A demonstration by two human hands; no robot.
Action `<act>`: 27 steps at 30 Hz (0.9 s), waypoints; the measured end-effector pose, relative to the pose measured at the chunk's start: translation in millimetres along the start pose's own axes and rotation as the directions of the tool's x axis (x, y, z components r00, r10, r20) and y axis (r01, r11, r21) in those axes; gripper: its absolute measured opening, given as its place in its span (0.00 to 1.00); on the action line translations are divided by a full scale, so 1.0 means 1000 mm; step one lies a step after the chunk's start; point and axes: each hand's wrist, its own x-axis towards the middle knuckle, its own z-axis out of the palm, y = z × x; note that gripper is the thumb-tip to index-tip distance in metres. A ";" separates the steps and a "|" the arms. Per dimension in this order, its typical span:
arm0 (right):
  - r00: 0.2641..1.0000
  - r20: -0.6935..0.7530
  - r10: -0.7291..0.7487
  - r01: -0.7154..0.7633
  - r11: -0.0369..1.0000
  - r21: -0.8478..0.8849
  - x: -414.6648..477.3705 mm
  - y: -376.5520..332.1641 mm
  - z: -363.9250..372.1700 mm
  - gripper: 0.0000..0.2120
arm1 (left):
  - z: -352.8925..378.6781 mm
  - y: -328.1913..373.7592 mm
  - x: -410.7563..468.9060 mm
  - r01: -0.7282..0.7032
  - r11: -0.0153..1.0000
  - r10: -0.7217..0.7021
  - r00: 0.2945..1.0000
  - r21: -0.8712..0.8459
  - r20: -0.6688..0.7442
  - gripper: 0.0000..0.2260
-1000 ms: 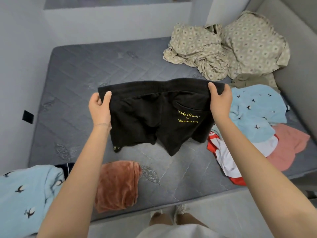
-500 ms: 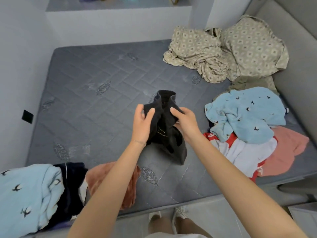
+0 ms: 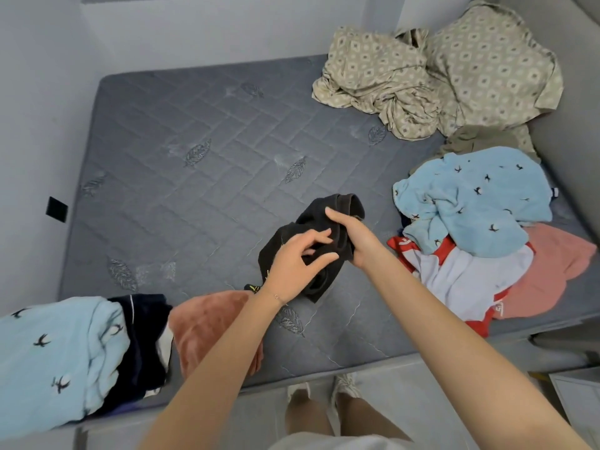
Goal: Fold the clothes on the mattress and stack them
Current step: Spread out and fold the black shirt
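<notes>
1. Presently in hand: black shorts (image 3: pixel 313 219), gathered lengthwise into a narrow bundle over the near-middle part of the mattress (image 3: pixel 194 190). Whether the lower tip touches the mattress cannot be told.
2. Long axis of the bundle: slanted, from the rolled waistband end at far right down to the hem end at near left, where a small yellow mark shows.
3. Right hand (image 3: pixel 354 235): grasping the far-right waistband end, with the thumb laid over the front and the fingers wrapped behind.
4. Left hand (image 3: pixel 292 258): on the middle of the bundle, just beside the right hand, fingers curled and pinching a fold against the thumb. The hem end hangs beyond it, toward the near left.
5. Deciding relation: the folded items lie at the near-left edge of the mattress. They are a rust fleece piece (image 3: pixel 211 323), a navy garment (image 3: pixel 143 336) and a light blue bird-print garment (image 3: pixel 58 352). From the bundle they sit near and to the left, on the left hand's side, and the rust piece is nearest, just below the left wrist.
6. Step, as judged: mid-fold, the shorts halved but not yet flat. The next move likely calls for doubling the hem end up toward the waistband, then carrying the bundle near-left.
7. Unfolded stock at right: a second blue bird-print garment (image 3: pixel 470 199), a red-and-white garment (image 3: pixel 454 277) and a pink garment (image 3: pixel 552 264), all well apart from both hands. Most of the task appears outstanding.
8. Far right: beige patterned bedding (image 3: pixel 438 76), crumpled.
</notes>
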 end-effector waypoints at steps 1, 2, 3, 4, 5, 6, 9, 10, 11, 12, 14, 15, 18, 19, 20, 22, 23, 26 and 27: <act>0.998 -0.059 -0.004 0.002 0.999 -0.037 0.001 0.004 -0.001 0.18 | -0.001 0.000 -0.002 0.044 0.995 -0.044 0.999 -0.089 0.001 0.06; 0.995 -0.104 -0.009 0.003 0.998 -0.058 0.001 0.007 -0.004 0.18 | -0.003 0.000 -0.004 0.091 0.979 -0.098 0.995 -0.183 -0.030 0.07; 0.992 -0.125 -0.005 -0.004 0.998 -0.069 0.000 0.011 -0.006 0.17 | -0.006 -0.003 -0.004 0.123 0.958 -0.151 0.984 -0.258 -0.092 0.08; 0.992 -0.128 0.009 -0.019 0.997 -0.079 0.000 0.013 -0.009 0.16 | -0.010 -0.006 -0.004 0.132 0.951 -0.189 0.964 -0.278 -0.188 0.09; 0.993 -0.112 0.034 -0.043 0.996 -0.083 -0.002 0.015 -0.012 0.14 | -0.015 -0.010 -0.003 0.140 0.952 -0.218 0.934 -0.270 -0.282 0.10; 0.994 -0.082 0.066 -0.073 0.994 -0.086 -0.005 0.014 -0.014 0.11 | -0.020 -0.015 -0.001 0.155 0.957 -0.237 0.905 -0.243 -0.354 0.09; 0.992 0.016 0.127 -0.124 0.986 -0.111 -0.013 0.010 -0.021 0.08 | -0.037 -0.027 0.009 0.248 0.947 -0.310 0.876 -0.206 -0.370 0.13; 0.990 0.059 0.127 -0.119 0.985 -0.123 -0.015 0.008 -0.021 0.11 | -0.043 -0.029 0.013 0.281 0.937 -0.338 0.878 -0.208 -0.338 0.16; 0.986 0.114 0.119 -0.106 0.987 -0.120 -0.017 0.007 -0.021 0.14 | -0.047 -0.030 0.019 0.302 0.930 -0.356 0.884 -0.210 -0.302 0.18; 0.980 0.171 0.105 -0.090 0.992 -0.092 -0.018 0.006 -0.020 0.16 | -0.050 -0.030 0.025 0.307 0.927 -0.358 0.896 -0.214 -0.263 0.19; 0.965 0.258 0.058 -0.067 0.997 0.027 -0.018 0.007 -0.022 0.15 | -0.054 -0.031 0.038 0.312 0.929 -0.346 0.923 -0.199 -0.167 0.18; 0.961 0.276 0.029 -0.054 0.995 0.084 -0.016 0.007 -0.026 0.15 | -0.054 -0.032 0.045 0.314 0.931 -0.338 0.934 -0.184 -0.119 0.16; 0.971 0.237 0.018 -0.034 0.997 0.065 -0.008 0.004 -0.056 0.17 | -0.046 -0.040 0.069 0.311 0.945 -0.317 0.948 -0.102 -0.043 0.06; 0.979 0.197 0.047 -0.048 0.999 -0.004 -0.003 0.004 -0.069 0.19 | -0.039 -0.044 0.077 0.304 0.951 -0.307 0.950 -0.059 -0.052 0.06; 0.987 0.139 0.085 -0.072 0.993 -0.096 0.003 0.005 -0.083 0.22 | -0.028 -0.048 0.085 0.296 0.955 -0.295 0.953 -0.007 -0.072 0.07; 0.992 0.025 0.121 -0.111 0.962 -0.250 0.019 0.012 -0.114 0.23 | 0.004 -0.063 0.101 0.300 0.944 -0.288 0.952 0.134 -0.100 0.06; 0.994 -0.013 0.105 -0.104 0.949 -0.298 0.029 0.017 -0.129 0.21 | 0.023 -0.076 0.107 0.308 0.924 -0.289 0.951 0.228 -0.113 0.05; 0.991 -0.135 -0.020 -0.044 0.892 -0.450 0.064 0.036 -0.174 0.19 | 0.076 -0.114 0.116 0.317 0.859 -0.314 0.946 0.401 -0.074 0.18; 0.981 -0.188 -0.052 -0.051 0.861 -0.506 0.075 0.044 -0.188 0.20 | 0.092 -0.127 0.115 0.321 0.845 -0.330 0.942 0.428 -0.056 0.20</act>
